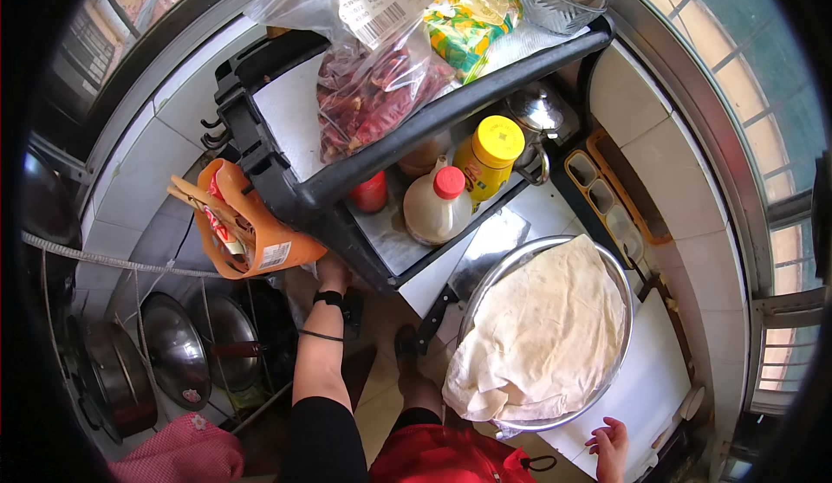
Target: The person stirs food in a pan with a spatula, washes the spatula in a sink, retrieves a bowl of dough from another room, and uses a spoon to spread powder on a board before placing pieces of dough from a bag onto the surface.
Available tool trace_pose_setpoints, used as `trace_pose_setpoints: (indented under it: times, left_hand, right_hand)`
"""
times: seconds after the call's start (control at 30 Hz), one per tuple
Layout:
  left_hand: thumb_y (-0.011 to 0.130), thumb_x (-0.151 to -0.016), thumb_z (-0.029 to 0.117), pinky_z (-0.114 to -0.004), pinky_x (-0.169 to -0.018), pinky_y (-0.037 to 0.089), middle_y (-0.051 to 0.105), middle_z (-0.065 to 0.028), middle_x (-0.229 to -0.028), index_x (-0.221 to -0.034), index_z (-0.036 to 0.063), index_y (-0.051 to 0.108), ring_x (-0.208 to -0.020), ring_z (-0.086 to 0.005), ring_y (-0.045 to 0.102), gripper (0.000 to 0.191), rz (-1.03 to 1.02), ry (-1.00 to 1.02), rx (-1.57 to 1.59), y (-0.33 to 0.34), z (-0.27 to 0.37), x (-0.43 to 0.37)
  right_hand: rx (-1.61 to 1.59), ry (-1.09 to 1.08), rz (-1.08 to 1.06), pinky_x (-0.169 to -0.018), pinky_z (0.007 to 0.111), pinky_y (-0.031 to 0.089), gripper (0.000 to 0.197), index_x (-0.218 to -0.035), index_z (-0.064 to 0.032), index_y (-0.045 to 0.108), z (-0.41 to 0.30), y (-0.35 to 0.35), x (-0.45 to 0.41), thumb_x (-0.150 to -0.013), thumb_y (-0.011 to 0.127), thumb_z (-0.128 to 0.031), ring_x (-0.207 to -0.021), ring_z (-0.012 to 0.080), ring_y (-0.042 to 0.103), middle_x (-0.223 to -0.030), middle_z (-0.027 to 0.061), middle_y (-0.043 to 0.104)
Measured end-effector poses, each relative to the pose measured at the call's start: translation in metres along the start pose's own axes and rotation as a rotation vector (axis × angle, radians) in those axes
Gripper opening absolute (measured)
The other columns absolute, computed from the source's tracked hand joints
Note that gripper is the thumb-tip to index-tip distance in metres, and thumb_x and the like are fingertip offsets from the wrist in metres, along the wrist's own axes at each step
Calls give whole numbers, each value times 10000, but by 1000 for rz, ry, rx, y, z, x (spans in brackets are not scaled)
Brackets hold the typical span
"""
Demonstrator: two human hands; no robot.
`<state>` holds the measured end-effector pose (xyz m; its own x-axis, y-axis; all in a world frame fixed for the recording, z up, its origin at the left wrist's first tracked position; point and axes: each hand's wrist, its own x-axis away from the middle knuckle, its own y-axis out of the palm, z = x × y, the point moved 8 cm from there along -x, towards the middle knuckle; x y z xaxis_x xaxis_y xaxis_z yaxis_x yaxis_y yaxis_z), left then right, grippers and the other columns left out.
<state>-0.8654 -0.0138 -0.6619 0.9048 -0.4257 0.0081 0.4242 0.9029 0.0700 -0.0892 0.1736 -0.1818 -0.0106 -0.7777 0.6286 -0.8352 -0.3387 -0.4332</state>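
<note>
My left hand [333, 270] reaches forward past a black wristband, with its fingers hidden behind an orange plastic holder [296, 244] and the black shelf corner. What it touches I cannot make out. At the lower right my right hand [609, 447] hovers with loosely curled fingers and holds nothing, near a round metal pan [625, 337]. A cream cloth [539, 340] covers most of that pan and droops over its rim. Left of the pan lies a cleaver [478, 255], its black handle pointing toward me. The right hand is beside a white counter or board [656, 366].
A black-framed shelf rack [448, 109] carries a bag of dried red chilies [383, 93] and a patterned packet [468, 34]. Below sit a red-capped bottle [439, 207] and a yellow-lidded jar [491, 155]. Pot lids [172, 346] hang in a rack on the left.
</note>
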Motion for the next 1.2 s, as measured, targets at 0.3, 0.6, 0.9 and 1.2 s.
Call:
trace_pose_setpoints:
  times: [0.3,0.6,0.9,1.2]
  left_hand:
    - [391,-920,130,-223,-342,232,389,24,-603,-865,52,531,-417,-88,324,169,345,-944,399,115,183,94]
    - [427,-955,162,-207,-336,205,358,51,-609,-920,36,542,-439,-61,305,174,242,-860,606,128,249,136]
    - [465,-948,173,-208,-338,208,348,50,-605,-950,31,551,-443,-61,318,166,222,-732,522,130,343,200]
    - [488,-962,165,-198,-281,194,304,75,-540,-1025,14,591,-368,-28,261,193,81,-636,275,109,485,307]
  right_hand:
    - [-89,-95,73,-492,230,444,325,-1167,51,461,-21,10,23,-859,541,-15,-616,162,603,-824,99,582]
    - [-130,-140,52,-487,229,439,321,-1155,58,475,11,-31,30,-851,551,-13,-607,156,604,-824,99,586]
    - [-217,-226,-29,-517,228,450,317,-1169,29,488,22,-56,37,-866,553,-38,-644,143,604,-836,87,596]
    - [-199,-540,-359,-633,273,521,279,-1175,-4,516,-46,-30,64,-900,551,-37,-705,136,630,-817,77,624]
